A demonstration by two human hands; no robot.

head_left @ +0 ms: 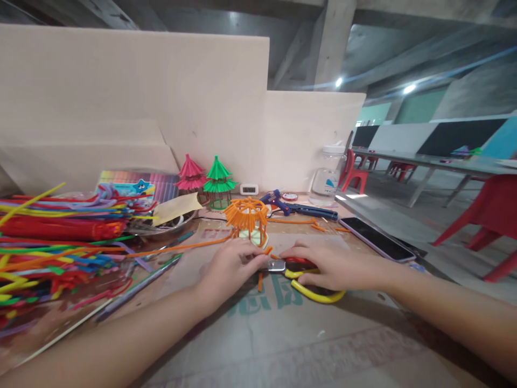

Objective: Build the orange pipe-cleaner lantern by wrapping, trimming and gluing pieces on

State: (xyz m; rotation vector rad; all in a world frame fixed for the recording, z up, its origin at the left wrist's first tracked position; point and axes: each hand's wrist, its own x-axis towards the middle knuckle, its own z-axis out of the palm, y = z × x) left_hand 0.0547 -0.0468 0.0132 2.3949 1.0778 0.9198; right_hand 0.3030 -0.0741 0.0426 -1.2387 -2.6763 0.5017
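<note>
My left hand (232,267) lies on the cardboard sheet (283,334), its fingers pinched on a short piece of orange pipe cleaner (268,250). My right hand (331,265) is closed on the yellow-handled scissors (313,291), whose metal blades (277,265) meet the orange piece between the two hands. Just behind the hands stands a small orange pipe-cleaner pavilion (247,217). A cut orange bit (260,282) lies under the blades.
A heap of coloured pipe cleaners (52,237) fills the left. Pink (189,173) and green (218,180) pavilions, a blue glue gun (301,207), a phone (377,238), a plastic jar (328,175) and pens (141,283) surround the work. Boards stand behind; red chairs are at right.
</note>
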